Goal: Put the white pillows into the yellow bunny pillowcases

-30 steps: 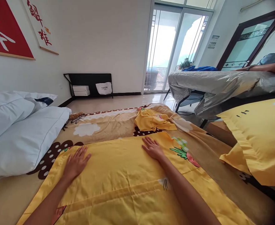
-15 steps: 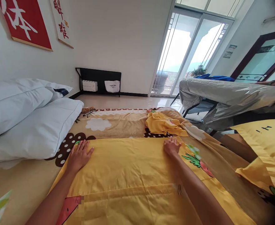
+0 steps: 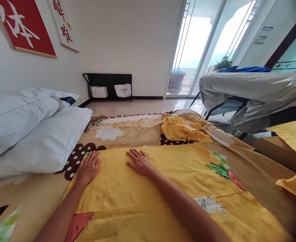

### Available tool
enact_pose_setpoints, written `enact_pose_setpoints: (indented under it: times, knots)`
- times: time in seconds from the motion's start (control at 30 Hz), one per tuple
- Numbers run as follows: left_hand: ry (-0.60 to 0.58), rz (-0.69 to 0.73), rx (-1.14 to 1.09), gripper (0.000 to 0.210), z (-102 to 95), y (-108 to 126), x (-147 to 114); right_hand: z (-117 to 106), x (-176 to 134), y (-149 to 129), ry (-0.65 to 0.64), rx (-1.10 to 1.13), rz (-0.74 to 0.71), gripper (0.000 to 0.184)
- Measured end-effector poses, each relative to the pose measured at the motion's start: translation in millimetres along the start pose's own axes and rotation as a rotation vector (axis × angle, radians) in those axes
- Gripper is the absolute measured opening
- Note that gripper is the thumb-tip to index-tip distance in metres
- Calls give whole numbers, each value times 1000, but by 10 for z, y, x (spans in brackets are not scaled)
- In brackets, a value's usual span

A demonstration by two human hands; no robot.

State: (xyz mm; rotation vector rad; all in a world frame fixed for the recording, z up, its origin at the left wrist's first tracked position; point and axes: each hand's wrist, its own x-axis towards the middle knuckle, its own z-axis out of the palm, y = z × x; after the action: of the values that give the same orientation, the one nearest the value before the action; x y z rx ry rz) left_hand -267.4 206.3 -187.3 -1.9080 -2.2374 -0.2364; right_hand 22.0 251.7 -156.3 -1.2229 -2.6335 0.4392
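A yellow cloth [image 3: 112, 188], printed with carrots, lies spread over the patterned blanket [image 3: 135, 129]. It looks like a pillowcase, though its near end runs out of view. On its far left corner rests my left hand [image 3: 89, 168], palm down with fingers stretched out. My right hand [image 3: 141, 163] lies flat near the middle of the far edge, its fingers spread. Neither hand holds anything. Beyond the spread cloth, a crumpled yellow cloth [image 3: 182, 128] sits on the blanket.
White pillows [image 3: 37, 141] are piled at the left. More yellow fabric [image 3: 293, 141] hangs at the right edge above a cardboard box [image 3: 276, 151]. A table under plastic sheeting [image 3: 251, 87] stands back right with a chair [image 3: 227, 107]. A black rack [image 3: 107, 85] is against the wall.
My right hand has slid left from the cloth's far right corner to its middle. My left hand stays on the left corner. The view has shifted slightly to the left.
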Motion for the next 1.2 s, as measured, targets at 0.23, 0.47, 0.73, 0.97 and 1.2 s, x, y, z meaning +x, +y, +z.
enact_pose_setpoints:
  times: [0.23, 0.47, 0.73, 0.97, 1.2]
  knots:
    - [25, 19, 26, 57, 60, -53, -7, -465, -782, 1546, 46, -204, 342, 66]
    - [-65, -137, 48, 58, 19, -5, 9, -784, -1653, 2777, 74, -346, 701, 66]
    - [-52, -204, 121, 59, -60, 126, -39, -1019, -1530, 2453, 105, -456, 864, 62]
    - [63, -200, 38, 57, 57, 13, 35, -295, -1506, 932, 30, -117, 135, 61]
    - [212, 324, -270, 54, -21, -228, -589, -461, -2689, 1778, 199, -193, 561, 67]
